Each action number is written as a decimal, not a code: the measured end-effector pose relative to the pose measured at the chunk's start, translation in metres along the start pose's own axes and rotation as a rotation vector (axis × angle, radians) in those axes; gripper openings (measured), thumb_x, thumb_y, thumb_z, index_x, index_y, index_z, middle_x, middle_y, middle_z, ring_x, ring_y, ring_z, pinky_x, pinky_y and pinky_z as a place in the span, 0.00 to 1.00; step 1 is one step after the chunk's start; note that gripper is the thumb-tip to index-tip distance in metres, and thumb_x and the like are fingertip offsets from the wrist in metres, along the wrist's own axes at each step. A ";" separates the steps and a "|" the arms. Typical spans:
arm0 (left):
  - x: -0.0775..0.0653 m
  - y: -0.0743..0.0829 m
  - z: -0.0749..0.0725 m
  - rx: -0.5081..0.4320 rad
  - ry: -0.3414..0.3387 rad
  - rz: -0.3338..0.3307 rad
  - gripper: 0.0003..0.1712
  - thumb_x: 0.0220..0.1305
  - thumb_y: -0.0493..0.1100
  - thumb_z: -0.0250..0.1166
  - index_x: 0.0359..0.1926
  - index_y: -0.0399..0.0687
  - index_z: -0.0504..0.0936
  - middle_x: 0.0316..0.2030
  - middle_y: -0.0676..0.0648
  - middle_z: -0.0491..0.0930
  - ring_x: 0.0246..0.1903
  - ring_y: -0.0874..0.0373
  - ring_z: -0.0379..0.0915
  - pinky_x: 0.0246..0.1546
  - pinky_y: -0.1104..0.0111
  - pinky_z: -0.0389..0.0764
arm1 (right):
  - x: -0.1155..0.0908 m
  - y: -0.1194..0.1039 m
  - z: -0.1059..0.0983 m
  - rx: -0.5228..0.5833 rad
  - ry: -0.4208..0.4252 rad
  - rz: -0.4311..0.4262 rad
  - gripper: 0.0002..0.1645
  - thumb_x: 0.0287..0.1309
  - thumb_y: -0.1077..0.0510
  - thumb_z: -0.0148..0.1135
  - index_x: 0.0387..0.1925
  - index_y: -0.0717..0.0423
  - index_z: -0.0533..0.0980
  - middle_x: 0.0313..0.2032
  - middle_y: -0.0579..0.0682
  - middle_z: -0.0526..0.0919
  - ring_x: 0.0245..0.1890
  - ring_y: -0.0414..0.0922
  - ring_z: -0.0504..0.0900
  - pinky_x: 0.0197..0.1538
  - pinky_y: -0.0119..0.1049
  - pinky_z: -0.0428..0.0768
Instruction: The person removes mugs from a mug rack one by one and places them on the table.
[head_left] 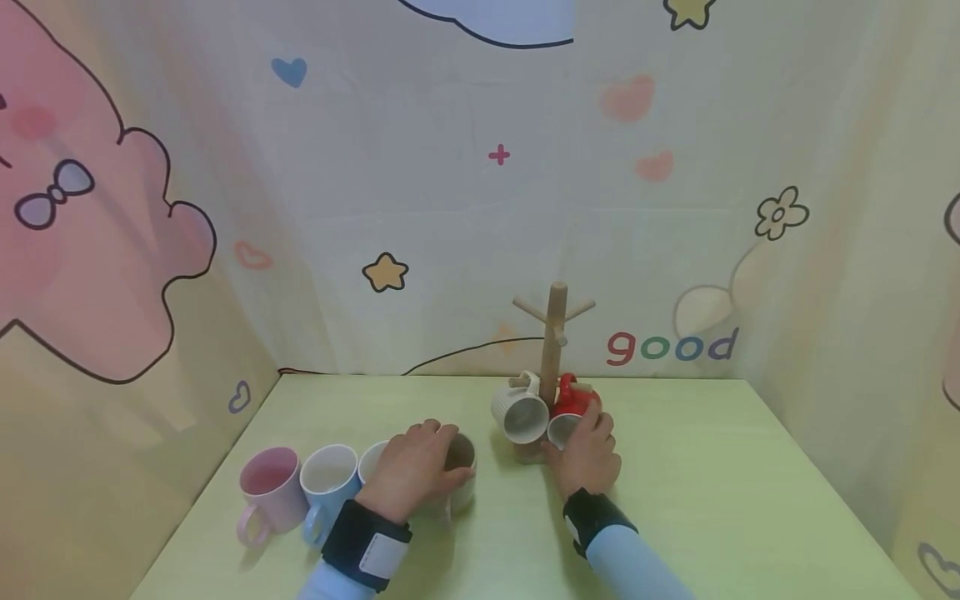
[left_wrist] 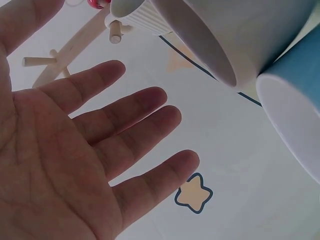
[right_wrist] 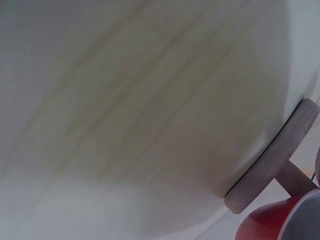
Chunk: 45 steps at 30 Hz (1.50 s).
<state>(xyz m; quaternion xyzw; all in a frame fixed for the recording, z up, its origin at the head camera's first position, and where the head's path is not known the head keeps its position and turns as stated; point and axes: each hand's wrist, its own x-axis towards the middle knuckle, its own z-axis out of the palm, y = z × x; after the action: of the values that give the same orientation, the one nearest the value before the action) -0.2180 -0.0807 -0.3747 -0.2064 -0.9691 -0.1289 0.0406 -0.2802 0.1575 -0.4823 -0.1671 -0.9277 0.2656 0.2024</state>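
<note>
My left hand hovers over the right end of a row of mugs, fingers loosely extended, thumb near the rim of a grey mug. In the left wrist view its palm faces the camera with nothing in it. A mug with a white inside is partly hidden behind this hand. My right hand holds a red mug with a white inside, thumb at its left and fingers at its right. The red mug's handle is on a lower peg of a wooden mug tree. The right wrist view shows this red mug, not the fingers.
A ribbed white mug hangs on the tree's lower left peg. Upper pegs stick out above. At the left of the pale green table stand a pink mug and a light blue mug. A printed curtain hangs behind.
</note>
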 end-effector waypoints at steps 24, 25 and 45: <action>-0.002 0.004 0.000 0.012 0.025 0.026 0.29 0.58 0.56 0.72 0.52 0.41 0.79 0.41 0.42 0.78 0.40 0.47 0.76 0.41 0.52 0.78 | 0.000 0.004 -0.008 0.103 -0.075 0.043 0.59 0.48 0.52 0.77 0.70 0.61 0.49 0.62 0.68 0.59 0.55 0.67 0.68 0.54 0.62 0.76; -0.002 0.004 0.000 0.011 0.027 0.029 0.29 0.58 0.56 0.72 0.52 0.41 0.79 0.41 0.42 0.78 0.40 0.47 0.76 0.41 0.52 0.78 | 0.001 0.004 -0.009 0.108 -0.074 0.046 0.58 0.49 0.52 0.77 0.70 0.61 0.49 0.62 0.68 0.59 0.55 0.67 0.68 0.55 0.62 0.75; 0.003 0.008 0.001 -0.006 0.001 0.011 0.32 0.57 0.56 0.73 0.56 0.41 0.77 0.45 0.41 0.78 0.42 0.47 0.75 0.45 0.51 0.78 | 0.005 0.011 -0.051 0.115 -0.080 0.030 0.57 0.44 0.53 0.77 0.69 0.63 0.52 0.62 0.69 0.61 0.54 0.67 0.69 0.57 0.61 0.74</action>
<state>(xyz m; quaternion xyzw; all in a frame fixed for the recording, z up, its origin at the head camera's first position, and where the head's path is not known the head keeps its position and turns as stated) -0.2176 -0.0717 -0.3736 -0.2119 -0.9675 -0.1315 0.0412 -0.2589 0.1902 -0.4474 -0.1583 -0.9156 0.3281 0.1703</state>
